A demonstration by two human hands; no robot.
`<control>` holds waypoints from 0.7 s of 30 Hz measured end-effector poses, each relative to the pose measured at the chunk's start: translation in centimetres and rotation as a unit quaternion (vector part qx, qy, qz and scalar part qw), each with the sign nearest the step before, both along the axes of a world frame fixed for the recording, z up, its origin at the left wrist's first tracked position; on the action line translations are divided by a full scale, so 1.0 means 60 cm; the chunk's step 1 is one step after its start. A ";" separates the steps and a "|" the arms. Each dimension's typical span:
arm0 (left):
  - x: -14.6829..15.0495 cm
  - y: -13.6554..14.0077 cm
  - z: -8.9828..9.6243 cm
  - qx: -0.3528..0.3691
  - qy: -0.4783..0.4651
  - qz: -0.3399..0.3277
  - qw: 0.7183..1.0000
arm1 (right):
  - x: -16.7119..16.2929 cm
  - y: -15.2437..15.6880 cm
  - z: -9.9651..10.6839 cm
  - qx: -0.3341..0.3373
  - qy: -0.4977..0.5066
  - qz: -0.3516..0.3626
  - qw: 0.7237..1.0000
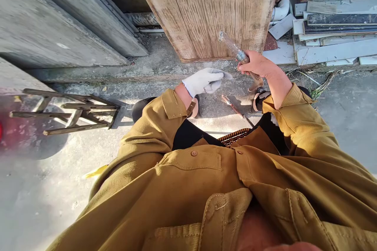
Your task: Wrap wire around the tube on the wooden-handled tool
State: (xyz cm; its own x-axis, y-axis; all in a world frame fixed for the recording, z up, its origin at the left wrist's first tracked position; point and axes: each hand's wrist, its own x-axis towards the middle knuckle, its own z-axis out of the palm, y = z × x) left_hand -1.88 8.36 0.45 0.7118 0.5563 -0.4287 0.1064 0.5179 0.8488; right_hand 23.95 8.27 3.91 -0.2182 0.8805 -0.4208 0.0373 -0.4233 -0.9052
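My right hand, bare, is closed round a long rod-like tool. The tool has a brown handle, silvery wire wound round its middle and a pale, see-through-looking far end; its exact kind does not show. To its left, my left hand wears a white knitted glove, its fingers bent together. A small grey tip shows at the fingertips, and I cannot tell whether it is a held piece or soiled glove. Below, between my feet, a thin brown stick with a pale wrapped end lies on the concrete.
A weathered wooden panel leans ahead. White boards and a white pipe elbow lie at the right. Grey slabs stand at the left, above a small wooden stool. Dry grass lies right of my arm.
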 end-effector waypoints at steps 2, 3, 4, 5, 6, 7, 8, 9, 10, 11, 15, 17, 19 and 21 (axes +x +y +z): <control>0.002 -0.009 -0.004 0.017 -0.008 0.013 1.000 | 0.003 0.002 -0.002 -0.008 -0.003 -0.004 1.000; 0.003 -0.013 -0.005 0.045 0.004 0.023 0.999 | 0.004 0.003 -0.003 -0.013 -0.008 -0.002 1.000; 0.005 -0.017 -0.005 0.082 0.021 0.036 0.996 | 0.006 0.003 -0.003 -0.019 -0.014 0.004 1.000; 0.007 -0.021 -0.004 0.121 0.038 0.050 0.991 | 0.008 0.004 -0.004 -0.024 -0.021 0.012 0.999; 0.008 -0.023 -0.003 0.157 0.052 0.064 0.984 | 0.010 0.004 -0.004 -0.029 -0.025 0.022 0.999; 0.010 -0.024 -0.001 0.185 0.060 0.078 0.978 | 0.011 0.003 -0.004 -0.033 -0.025 0.033 0.999; 0.011 -0.024 0.000 0.205 0.064 0.087 0.973 | 0.012 0.003 -0.003 -0.037 -0.018 0.044 0.998; 0.013 -0.023 0.001 0.215 0.069 0.088 0.970 | 0.012 0.002 -0.002 -0.040 -0.006 0.055 0.998; 0.013 -0.022 0.002 0.217 0.075 0.081 0.970 | 0.011 0.000 0.001 -0.043 0.008 0.066 0.997; 0.014 -0.021 0.002 0.211 0.081 0.069 0.972 | 0.010 -0.002 0.003 -0.046 0.019 0.076 0.996; 0.017 -0.020 -0.002 0.112 0.067 0.064 0.989 | 0.001 -0.012 0.012 -0.034 0.013 0.080 0.996; 0.020 -0.019 -0.009 0.035 0.059 0.075 0.995 | -0.004 -0.015 0.012 -0.017 -0.002 0.069 0.997; 0.024 -0.016 -0.017 -0.034 0.067 0.070 0.995 | -0.007 -0.016 0.009 0.000 -0.012 0.068 0.998; 0.027 -0.011 -0.023 -0.055 0.078 0.080 0.992 | -0.008 -0.016 0.004 0.017 -0.022 0.075 0.997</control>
State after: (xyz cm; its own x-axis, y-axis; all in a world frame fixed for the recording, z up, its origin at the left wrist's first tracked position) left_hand -0.28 7.67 -0.92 0.5390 0.6005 -0.5906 0.1412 0.6268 0.7662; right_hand 23.45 7.29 4.15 -0.3309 0.8527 -0.4043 0.1387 -0.3798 -0.9146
